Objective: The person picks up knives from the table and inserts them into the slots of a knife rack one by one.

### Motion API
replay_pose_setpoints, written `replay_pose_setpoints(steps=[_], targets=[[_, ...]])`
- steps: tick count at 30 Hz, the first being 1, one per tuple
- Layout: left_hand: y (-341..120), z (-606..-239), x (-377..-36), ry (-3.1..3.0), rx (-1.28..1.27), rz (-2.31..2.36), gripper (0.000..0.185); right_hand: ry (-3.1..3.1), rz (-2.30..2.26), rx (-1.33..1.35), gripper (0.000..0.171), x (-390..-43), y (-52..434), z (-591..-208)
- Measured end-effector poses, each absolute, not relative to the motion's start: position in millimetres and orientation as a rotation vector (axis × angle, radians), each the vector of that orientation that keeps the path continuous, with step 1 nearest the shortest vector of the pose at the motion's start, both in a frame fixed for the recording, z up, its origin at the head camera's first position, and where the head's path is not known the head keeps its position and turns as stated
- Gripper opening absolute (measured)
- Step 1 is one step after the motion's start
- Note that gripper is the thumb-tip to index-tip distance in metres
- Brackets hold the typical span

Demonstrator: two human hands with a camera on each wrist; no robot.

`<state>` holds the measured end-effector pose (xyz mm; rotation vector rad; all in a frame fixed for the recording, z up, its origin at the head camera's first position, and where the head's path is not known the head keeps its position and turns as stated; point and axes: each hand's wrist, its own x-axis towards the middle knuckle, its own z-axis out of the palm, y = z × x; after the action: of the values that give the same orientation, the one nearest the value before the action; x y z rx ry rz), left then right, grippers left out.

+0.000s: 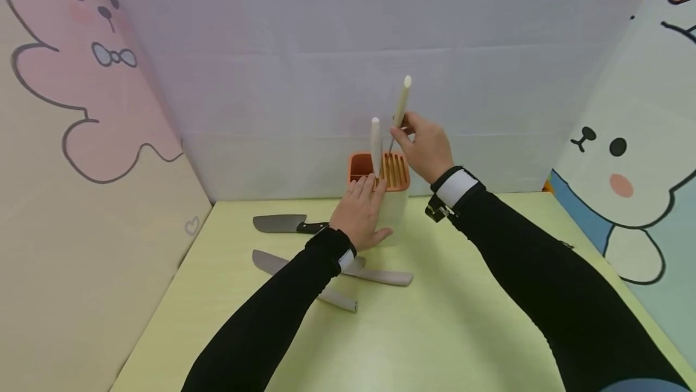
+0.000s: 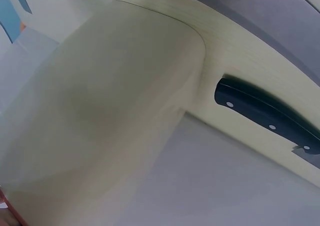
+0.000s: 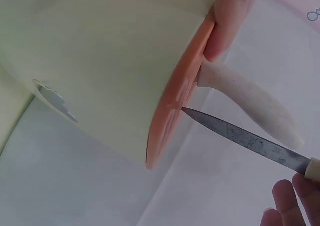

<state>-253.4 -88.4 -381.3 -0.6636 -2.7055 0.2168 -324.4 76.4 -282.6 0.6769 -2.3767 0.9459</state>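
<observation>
A cream knife block (image 1: 394, 217) with an orange slotted top (image 1: 404, 182) stands at the back of the table, against the wall. My left hand (image 1: 359, 214) lies along its front, fingers extended onto the top's edge. Above the slots, my right hand (image 1: 426, 144) pinches a slim knife (image 1: 402, 101) by its pale handle, blade downward. In the right wrist view the blade (image 3: 250, 141) meets the orange top with its tip, most of its length outside. Another knife with a white handle (image 1: 376, 144) sits in the block, its blade hidden inside.
Left of the block lies a black-handled knife (image 1: 280, 223) with a broad blade. Nearer, partly under my left forearm, are two knives with pale handles, one handle (image 1: 386, 277) behind the other handle (image 1: 339, 300). Walls with cartoon drawings enclose the table (image 1: 435, 331).
</observation>
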Motion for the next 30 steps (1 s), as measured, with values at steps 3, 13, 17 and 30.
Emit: replay_pose_setpoints(steps=[3, 13, 17, 30], targets=[[-88, -381, -254, -2.704, -0.655, 0.248, 0.104, -2.362, 0.946, 0.692, 0.026, -324, 76, -281], [-89, -384, -257, -2.673, -0.659, 0.242, 0.104, -2.386, 0.936, 0.705, 0.028, -320, 70, -283], [-88, -385, -257, -2.681, -0.658, 0.24, 0.104, -2.429, 0.934, 0.675, 0.027, -322, 70, -291], [-88, -384, -254, -2.674, -0.655, 0.245, 0.104, -2.544, 1.057, 0.658, 0.032, -333, 68, -312]])
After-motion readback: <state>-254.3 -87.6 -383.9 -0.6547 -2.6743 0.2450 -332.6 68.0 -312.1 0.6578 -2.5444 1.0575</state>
